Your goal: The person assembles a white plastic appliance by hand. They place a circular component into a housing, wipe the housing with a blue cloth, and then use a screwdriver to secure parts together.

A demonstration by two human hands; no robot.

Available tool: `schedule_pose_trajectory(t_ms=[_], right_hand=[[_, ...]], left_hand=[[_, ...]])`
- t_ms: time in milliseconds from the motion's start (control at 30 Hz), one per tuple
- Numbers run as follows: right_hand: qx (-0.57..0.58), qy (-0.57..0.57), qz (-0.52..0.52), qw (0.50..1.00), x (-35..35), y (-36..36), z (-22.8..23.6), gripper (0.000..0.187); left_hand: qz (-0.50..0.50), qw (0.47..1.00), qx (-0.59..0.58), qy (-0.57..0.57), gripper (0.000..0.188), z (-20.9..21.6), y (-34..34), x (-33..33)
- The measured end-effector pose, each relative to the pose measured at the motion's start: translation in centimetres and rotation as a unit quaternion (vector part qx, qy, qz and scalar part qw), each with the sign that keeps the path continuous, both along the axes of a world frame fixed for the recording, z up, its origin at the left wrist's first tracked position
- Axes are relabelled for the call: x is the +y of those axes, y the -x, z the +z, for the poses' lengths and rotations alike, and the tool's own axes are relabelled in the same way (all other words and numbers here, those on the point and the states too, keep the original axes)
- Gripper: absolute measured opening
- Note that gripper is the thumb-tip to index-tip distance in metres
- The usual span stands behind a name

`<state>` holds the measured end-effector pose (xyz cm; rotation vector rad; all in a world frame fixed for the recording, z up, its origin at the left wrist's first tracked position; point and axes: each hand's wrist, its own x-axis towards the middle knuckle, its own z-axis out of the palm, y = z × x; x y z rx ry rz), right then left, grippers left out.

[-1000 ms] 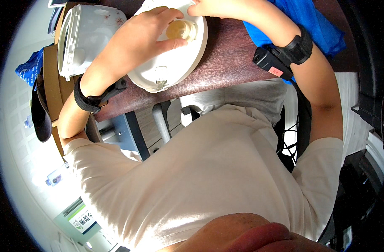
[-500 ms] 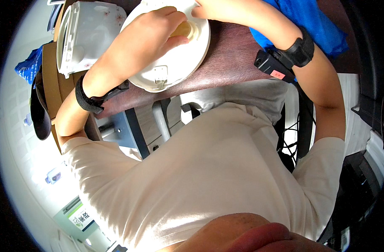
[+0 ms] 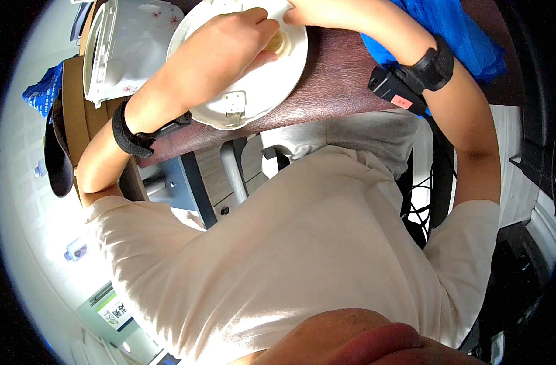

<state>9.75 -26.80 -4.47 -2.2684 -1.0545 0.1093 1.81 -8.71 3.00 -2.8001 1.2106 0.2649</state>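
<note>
A round white plastic lid [image 3: 269, 85] lies on the brown table, with a clip-like tab on its near rim. Over the lid, my left hand [image 3: 229, 55] is closed, its thumb and fingers around a pale yellow, round thing [image 3: 278, 44] whose kind I cannot make out. My right hand [image 3: 302, 13] reaches in at the upper edge, beside the lid's far right part. Its fingers are curled together, partly cut off by the picture's edge, and whatever they hold is hidden.
Left of the lid, a white plastic bucket [image 3: 135, 55] with a flower print lies on its side. A brown cardboard box [image 3: 75, 115] stands farther left. Blue cloth-like material [image 3: 454, 42] lies at the right of the brown tabletop [image 3: 335, 79]. A drawer unit [image 3: 196, 188] sits under the table.
My left hand has shifted slightly, covering more of the pale yellow thing. My right hand has moved slightly up and right. The lid and bucket appear a little higher in view.
</note>
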Motion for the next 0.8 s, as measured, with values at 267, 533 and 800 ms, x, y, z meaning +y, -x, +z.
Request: schedule_pose_trajectory(t_ms=[267, 533, 800], right_hand=[[0.024, 0.021, 0.060, 0.998, 1.0, -0.3, -0.1, 0.029], [0.137, 0.075, 0.048, 0.987, -0.3, -0.2, 1.6, 0.034], [0.245, 0.064, 0.007, 0.967, -1.2, -2.1, 2.1, 0.051]], left_hand=[[-0.049, 0.997, 0.045, -0.037, 0.031, 0.6, -0.2, 0.2], [-0.012, 0.998, 0.054, 0.028, 0.054, 3.4, 0.4, 0.5], [0.141, 0.981, 0.013, 0.134, 0.070, 5.0, 6.6, 6.3]])
